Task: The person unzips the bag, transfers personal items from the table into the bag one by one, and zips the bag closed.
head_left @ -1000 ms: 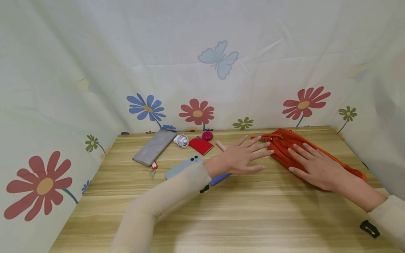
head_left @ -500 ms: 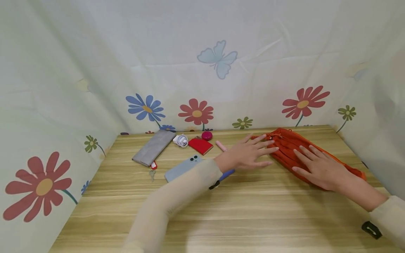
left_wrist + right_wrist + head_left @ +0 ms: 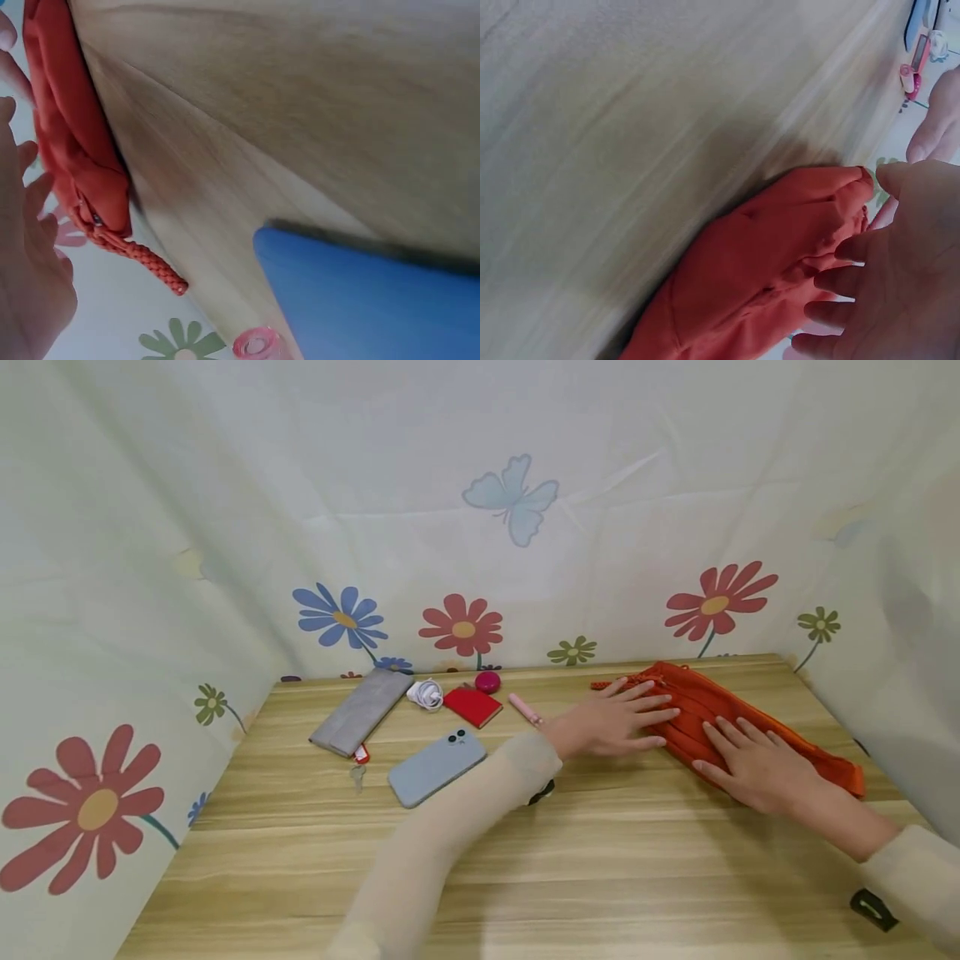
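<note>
- A person's left hand [image 3: 618, 720] and right hand [image 3: 765, 768], fingers spread, extend over an orange-red fabric bag [image 3: 705, 700]; contact is unclear.
- The bag lies on the right side of a wood-grained bench [image 3: 615, 877], well apart from a pale-blue smartphone [image 3: 437, 768].

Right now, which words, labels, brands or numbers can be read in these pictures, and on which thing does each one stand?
None can be read.
Key tag: its pale patch is too small to make out.
Phone, red booklet, orange bag: no legible text.
</note>
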`<state>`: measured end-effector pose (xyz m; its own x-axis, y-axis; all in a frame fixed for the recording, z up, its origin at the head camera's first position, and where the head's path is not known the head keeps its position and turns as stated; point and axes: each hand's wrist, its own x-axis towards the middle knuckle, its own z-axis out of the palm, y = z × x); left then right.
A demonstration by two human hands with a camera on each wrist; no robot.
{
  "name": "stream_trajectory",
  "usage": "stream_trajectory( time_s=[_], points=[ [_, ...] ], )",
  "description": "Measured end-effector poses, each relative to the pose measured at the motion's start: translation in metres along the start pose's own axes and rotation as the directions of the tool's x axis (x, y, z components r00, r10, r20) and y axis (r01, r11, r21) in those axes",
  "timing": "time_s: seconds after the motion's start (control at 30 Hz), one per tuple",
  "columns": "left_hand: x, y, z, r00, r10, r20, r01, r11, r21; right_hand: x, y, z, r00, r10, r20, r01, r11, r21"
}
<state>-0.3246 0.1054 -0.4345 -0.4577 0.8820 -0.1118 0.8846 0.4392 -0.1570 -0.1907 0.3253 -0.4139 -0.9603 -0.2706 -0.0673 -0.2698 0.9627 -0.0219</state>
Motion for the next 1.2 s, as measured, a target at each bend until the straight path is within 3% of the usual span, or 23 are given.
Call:
stream_trajectory(
  time_s=[0.27,0.53,0.8,1.2],
  points=[
    [0.020,-0.004,0.003,0.994,0.096,0.051,-0.096,0.995,-0.002,0.000,0.001,0.003,1.000,-0.005,0.007,0.004,1.000,0.029],
    [0.026,-0.007,0.002,0.986,0.153,0.065,-0.149,0.987,-0.063,0.004,0.004,0.003,0.999,0.018,0.029,-0.020,0.997,0.081],
    [0.029,-0.007,0.003,0.985,0.164,0.054,-0.163,0.986,-0.028,0.006,0.006,0.004,1.000,0.005,0.012,-0.006,0.999,0.046],
    [0.029,-0.004,0.000,0.988,0.139,0.062,-0.134,0.988,-0.077,0.008,0.008,0.009,0.998,-0.049,-0.035,0.052,0.995,0.080]
  ],
)
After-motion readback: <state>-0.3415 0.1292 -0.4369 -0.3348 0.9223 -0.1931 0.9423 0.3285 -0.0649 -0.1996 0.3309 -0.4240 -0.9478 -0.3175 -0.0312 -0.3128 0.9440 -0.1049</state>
